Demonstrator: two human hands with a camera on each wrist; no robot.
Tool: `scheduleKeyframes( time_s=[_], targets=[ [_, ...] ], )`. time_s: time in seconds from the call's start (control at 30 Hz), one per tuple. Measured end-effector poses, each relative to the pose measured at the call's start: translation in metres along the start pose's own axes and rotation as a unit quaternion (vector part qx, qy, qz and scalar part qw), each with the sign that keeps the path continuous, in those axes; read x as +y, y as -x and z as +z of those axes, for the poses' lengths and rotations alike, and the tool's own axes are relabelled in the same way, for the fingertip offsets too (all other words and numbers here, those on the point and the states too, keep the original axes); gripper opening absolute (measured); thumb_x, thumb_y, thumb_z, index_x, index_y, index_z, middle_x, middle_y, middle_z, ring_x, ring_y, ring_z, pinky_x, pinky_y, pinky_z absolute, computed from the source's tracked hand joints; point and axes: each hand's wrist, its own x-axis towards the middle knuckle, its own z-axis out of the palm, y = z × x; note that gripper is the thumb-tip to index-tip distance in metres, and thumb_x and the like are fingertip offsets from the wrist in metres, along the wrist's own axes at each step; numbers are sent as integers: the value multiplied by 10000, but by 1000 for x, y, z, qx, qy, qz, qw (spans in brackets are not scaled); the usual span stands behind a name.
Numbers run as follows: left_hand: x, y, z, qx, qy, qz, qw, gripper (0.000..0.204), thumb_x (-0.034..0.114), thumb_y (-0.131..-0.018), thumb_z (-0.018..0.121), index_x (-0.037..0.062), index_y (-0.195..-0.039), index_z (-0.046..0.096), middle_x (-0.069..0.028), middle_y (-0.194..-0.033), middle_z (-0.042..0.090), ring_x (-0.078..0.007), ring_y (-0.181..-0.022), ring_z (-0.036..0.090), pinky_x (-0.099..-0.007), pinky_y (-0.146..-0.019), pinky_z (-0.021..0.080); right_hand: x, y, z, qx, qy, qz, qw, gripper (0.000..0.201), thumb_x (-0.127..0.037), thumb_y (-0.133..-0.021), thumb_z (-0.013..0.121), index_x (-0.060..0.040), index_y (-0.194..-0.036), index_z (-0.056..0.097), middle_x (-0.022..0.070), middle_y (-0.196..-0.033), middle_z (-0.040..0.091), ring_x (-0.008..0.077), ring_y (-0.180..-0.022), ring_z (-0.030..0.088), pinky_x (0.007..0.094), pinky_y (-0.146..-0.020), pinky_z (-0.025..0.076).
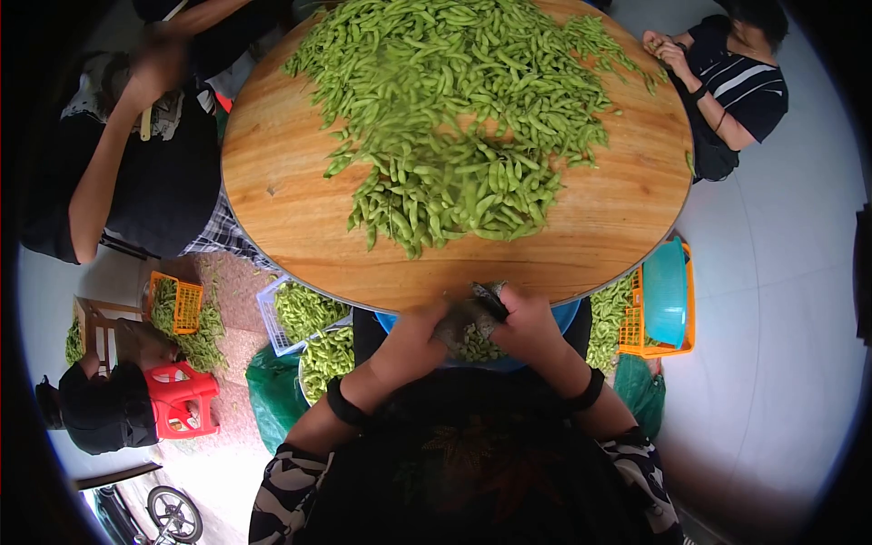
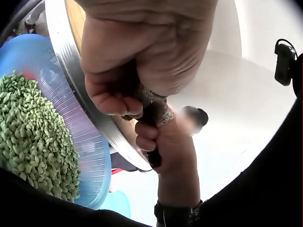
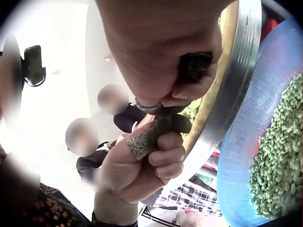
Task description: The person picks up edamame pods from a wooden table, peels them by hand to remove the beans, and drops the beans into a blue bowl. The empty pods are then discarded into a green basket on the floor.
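Observation:
Both hands meet over the blue basket at the table's near edge. My left hand (image 1: 413, 341) has curled fingers, and a grey speckled wrap (image 3: 138, 145) covers part of its thumb. My right hand (image 1: 527, 327) faces it, also curled, its fingers pinching close to the left fingertips. A dark, flat piece (image 3: 165, 124) shows at the left thumb and reaches toward the right fingertips. Another black patch (image 3: 195, 66) shows inside the right hand's curled fingers. Anything deeper between the fingertips is hidden. Shelled green beans (image 2: 35, 146) fill the blue basket (image 2: 92, 165) below.
Green soybean pods (image 1: 454, 109) are heaped on the round wooden table (image 1: 282, 182). Crates of pods stand beneath it, one an orange crate (image 1: 686, 336) holding a teal basin (image 1: 666, 291). Other people sit at both sides; a red stool (image 1: 182, 400) stands at lower left.

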Motion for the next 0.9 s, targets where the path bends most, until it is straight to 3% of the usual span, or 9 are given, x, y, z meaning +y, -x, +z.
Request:
scheduleKeyframes(
  time_s=[0.33,0.4,0.43,0.5,0.57,0.63,0.7,0.77,0.9],
  targets=[
    [-6,7,-8,96,-58,-9,994,80,44,-843,617,8,-914,616,-119,-721,638,-198,-644,624,-309,-604,489,-20,6,3,52,9,-75,996,222,-91,-758,695,-16,-953,620,145,-810,642,339,-755,634,382,-634,511],
    [1,6,-10,57,89,16,994,54,78,-899,591,26,-911,599,-39,-659,587,-128,-588,559,-263,-548,446,-21,3,0,28,-26,-57,998,221,-108,-776,702,-14,-959,620,123,-798,647,295,-746,647,357,-640,512],
    [3,7,-11,54,91,20,994,54,78,-899,591,26,-911,599,-39,-659,587,-128,-588,559,-263,-548,446,-24,1,-3,-25,-146,10,989,234,-110,-792,701,-25,-996,625,81,-757,632,213,-652,611,300,-576,479],
    [4,10,-14,-38,363,-97,926,90,126,-947,556,44,-918,579,20,-628,516,-73,-557,479,-220,-513,383,-22,-1,-6,-73,-263,79,959,248,-112,-808,701,-36,-1033,630,40,-716,618,131,-558,576,242,-512,445],
    [0,10,-17,-65,403,-109,906,73,89,-951,532,44,-948,590,25,-665,521,-61,-570,469,-213,-521,379,-14,-2,-6,-165,-420,256,855,263,-126,-828,696,-37,-1065,624,-5,-679,584,58,-506,512,202,-469,402],
    [-1,10,-20,-89,442,-118,885,96,51,-955,508,44,-979,601,31,-701,526,-50,-582,458,-207,-529,374,-18,-3,-4,-133,-340,189,911,267,-149,-821,705,-33,-1051,632,25,-717,603,114,-597,559,265,-559,449],
    [-1,13,-26,2,344,-81,935,82,54,-950,518,40,-962,599,13,-696,539,-57,-573,472,-208,-524,383,-17,-4,-4,-101,-255,121,954,274,-172,-815,714,-29,-1037,640,55,-754,622,171,-688,605,328,-649,495],
    [-13,24,-41,44,320,-79,943,81,53,-948,521,39,-959,599,14,-697,541,-57,-569,473,-206,-523,385,-10,-4,-9,-31,34,-99,994,295,-141,-787,717,-44,-1054,638,107,-846,634,279,-748,632,357,-673,505],
    [-41,60,-82,196,175,-127,956,70,69,-934,550,35,-957,608,8,-699,562,-67,-558,489,-219,-518,404,-6,-22,-33,71,1,37,997,297,-88,-745,706,-43,-1030,638,148,-949,623,362,-831,614,398,-699,507]
  ],
)
